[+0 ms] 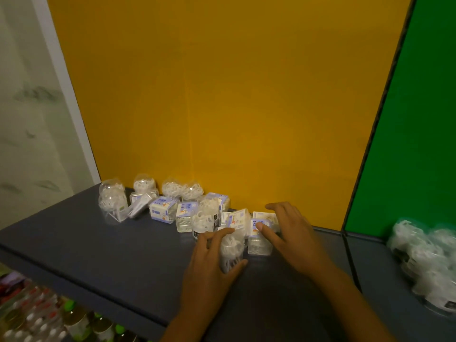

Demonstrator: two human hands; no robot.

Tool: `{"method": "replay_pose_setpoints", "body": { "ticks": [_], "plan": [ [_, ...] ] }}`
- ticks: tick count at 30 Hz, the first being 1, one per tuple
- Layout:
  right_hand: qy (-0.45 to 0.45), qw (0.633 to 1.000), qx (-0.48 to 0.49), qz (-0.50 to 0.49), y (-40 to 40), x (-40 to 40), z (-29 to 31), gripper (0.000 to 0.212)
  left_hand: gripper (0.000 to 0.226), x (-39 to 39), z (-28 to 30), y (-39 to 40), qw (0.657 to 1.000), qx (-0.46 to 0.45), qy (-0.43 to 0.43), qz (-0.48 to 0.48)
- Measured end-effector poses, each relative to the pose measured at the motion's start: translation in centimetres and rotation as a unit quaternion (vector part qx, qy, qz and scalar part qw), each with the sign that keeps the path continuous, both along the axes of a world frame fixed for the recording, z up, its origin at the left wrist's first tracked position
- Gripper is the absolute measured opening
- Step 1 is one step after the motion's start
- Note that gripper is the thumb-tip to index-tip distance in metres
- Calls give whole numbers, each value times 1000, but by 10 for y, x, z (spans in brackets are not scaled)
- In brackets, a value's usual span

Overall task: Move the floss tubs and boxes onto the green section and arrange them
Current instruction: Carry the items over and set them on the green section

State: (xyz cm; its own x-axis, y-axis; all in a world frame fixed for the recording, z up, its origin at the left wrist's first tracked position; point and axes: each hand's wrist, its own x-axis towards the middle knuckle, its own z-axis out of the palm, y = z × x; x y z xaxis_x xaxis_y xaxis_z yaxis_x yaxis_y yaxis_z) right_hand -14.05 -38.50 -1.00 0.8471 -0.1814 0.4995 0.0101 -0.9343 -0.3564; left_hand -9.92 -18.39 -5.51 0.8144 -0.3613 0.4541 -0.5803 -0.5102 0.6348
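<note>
Several clear floss tubs (pixel 112 202) and white-and-blue floss boxes (pixel 161 212) lie in a loose heap on the dark grey shelf (pixel 98 243), against the yellow back panel (pixel 222 95). My left hand (pixel 209 265) is wrapped around a clear floss tub (pixel 230 245) at the heap's front. My right hand (pixel 288 233) rests over a small floss box (pixel 259 239), index finger on its top. The green section (pixel 407 144) is at the right, with several tubs (pixel 427 262) lying on its shelf.
A dark divider edge (pixel 348 233) separates the yellow and green sections. Below the shelf's front edge at the bottom left stand bottles with green and white caps (pixel 49 322). A pale wall (pixel 29 119) is at the left.
</note>
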Motion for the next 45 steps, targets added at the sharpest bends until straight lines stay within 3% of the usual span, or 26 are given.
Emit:
{"method": "replay_pose_setpoints", "body": {
  "ticks": [3,7,12,17,24,30,37,45],
  "plan": [
    [-4,1000,20,-1,-7,4,-4,49,68,4,-1,-3,1000,-31,-2,2],
    [-5,999,51,-1,-11,5,-14,45,72,9,6,-2,988,-142,52,7],
    [30,999,37,-7,-2,8,-20,49,66,15,14,5,928,-327,164,-71],
    [86,996,1,-25,12,8,-23,63,47,15,20,9,896,-395,179,-92],
    [94,994,-24,-50,24,9,-22,68,45,12,20,11,888,-405,191,-102],
    [80,992,58,-82,14,5,-23,58,42,12,19,14,881,-411,212,-104],
    [82,983,107,-126,-8,-14,-22,73,43,9,19,15,875,-403,232,-134],
    [-15,989,94,-115,-5,-65,-6,57,58,6,19,15,859,-383,281,-194]
  ]
}}
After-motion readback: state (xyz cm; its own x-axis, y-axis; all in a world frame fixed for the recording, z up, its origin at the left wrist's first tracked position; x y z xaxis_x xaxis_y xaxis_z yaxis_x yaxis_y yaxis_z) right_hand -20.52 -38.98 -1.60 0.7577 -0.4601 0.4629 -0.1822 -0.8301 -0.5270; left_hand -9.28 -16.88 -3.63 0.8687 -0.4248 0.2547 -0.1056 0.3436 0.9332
